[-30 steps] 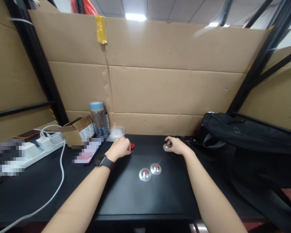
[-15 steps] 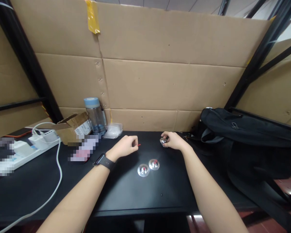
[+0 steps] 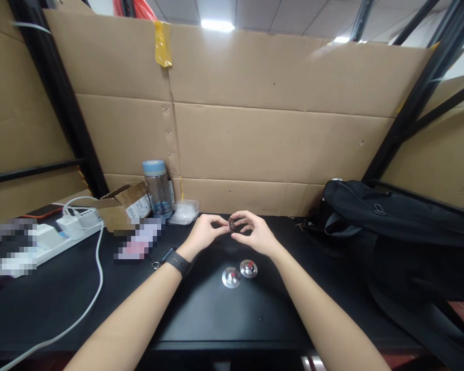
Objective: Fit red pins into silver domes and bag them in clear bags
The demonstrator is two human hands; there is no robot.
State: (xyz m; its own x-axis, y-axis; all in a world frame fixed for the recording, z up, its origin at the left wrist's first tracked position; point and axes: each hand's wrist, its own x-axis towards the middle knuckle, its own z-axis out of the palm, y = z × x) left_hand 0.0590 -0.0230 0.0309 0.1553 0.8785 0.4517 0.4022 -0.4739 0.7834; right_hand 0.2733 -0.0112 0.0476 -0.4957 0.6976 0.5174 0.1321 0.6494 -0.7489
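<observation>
My right hand (image 3: 254, 234) holds a small round metal disc (image 3: 231, 225) on edge, between thumb and fingers. My left hand (image 3: 205, 232) is closed in a pinch, its fingertips touching or right beside the disc's left face. A thin red piece showed in that pinch a moment ago; now the fingertips and disc mostly hide it. Two more shiny discs lie on the black table below my hands. The left disc (image 3: 231, 277) and the right disc (image 3: 249, 268) are domed in the middle, with red marks or bits at their centres.
A black bag (image 3: 398, 221) lies at the right. On the left stand a water bottle (image 3: 158, 193), an opened cardboard box (image 3: 118, 208) and a white power strip (image 3: 54, 247) with a trailing cable. A clear plastic packet (image 3: 184, 212) lies before the cardboard wall (image 3: 232, 139).
My right hand has moved left with its disc and turned it on edge. My left hand has come slightly right, so both hands now meet. The view has tilted up a little.
</observation>
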